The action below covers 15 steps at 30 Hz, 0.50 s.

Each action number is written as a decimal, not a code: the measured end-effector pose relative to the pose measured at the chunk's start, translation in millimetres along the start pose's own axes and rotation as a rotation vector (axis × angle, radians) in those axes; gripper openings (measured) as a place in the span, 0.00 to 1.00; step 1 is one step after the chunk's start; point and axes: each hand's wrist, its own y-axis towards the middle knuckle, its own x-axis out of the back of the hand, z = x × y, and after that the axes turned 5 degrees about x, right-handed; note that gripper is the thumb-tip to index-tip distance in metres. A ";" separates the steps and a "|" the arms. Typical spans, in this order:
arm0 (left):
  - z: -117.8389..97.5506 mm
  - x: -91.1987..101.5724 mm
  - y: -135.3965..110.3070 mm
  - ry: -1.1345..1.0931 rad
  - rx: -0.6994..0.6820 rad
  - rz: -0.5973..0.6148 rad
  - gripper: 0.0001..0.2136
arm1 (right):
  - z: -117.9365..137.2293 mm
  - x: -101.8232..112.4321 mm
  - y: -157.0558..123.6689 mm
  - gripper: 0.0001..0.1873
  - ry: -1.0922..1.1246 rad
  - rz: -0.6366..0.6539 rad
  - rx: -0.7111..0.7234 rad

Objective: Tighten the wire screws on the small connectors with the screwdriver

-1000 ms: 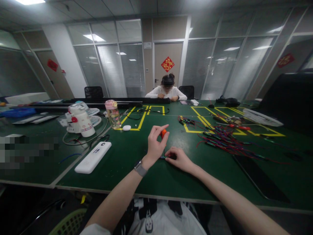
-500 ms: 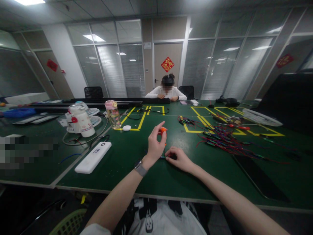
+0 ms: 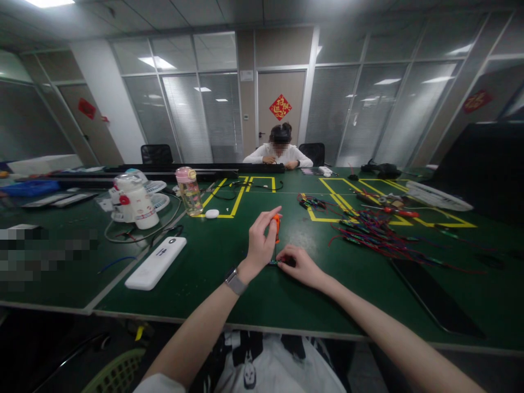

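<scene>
My left hand [image 3: 262, 240] is closed around the orange handle of a screwdriver [image 3: 277, 222], held upright. Its thin dark shaft points down at a small circuit board [image 3: 273, 262] on the green tabletop. Whether the tip touches the board is too small to tell. My right hand [image 3: 301, 266] rests on the table with thumb and fingertips pinched on the board's right end. Part of the board is hidden behind my left wrist and right fingers.
A heap of small boards with red and blue wires [image 3: 372, 232] lies to the right, beside a black tablet-like slab [image 3: 436, 297]. On the left are a white power bank [image 3: 156, 263], a white bottle [image 3: 141, 202] and a pink-lidded bottle [image 3: 189, 191]. A person [image 3: 280, 150] sits opposite.
The fingers of my left hand have shifted slightly on the screwdriver, and more of its orange handle shows. My right hand and the board have stayed in place.
</scene>
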 end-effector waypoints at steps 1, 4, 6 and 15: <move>0.4 -0.5 -0.2 0.000 0.003 -0.006 0.14 | -0.1 0.0 0.0 0.05 0.001 0.001 0.001; 1.3 -2.3 -0.2 0.011 0.002 -0.035 0.15 | -0.6 -0.3 -0.1 0.05 0.005 0.003 0.003; 1.3 -2.7 0.3 0.049 -0.013 -0.056 0.16 | -0.8 -0.5 -0.1 0.05 0.004 0.000 0.003; -2.8 0.3 0.1 0.071 -0.013 -0.021 0.13 | 2.5 0.0 0.8 0.05 -0.003 -0.005 0.005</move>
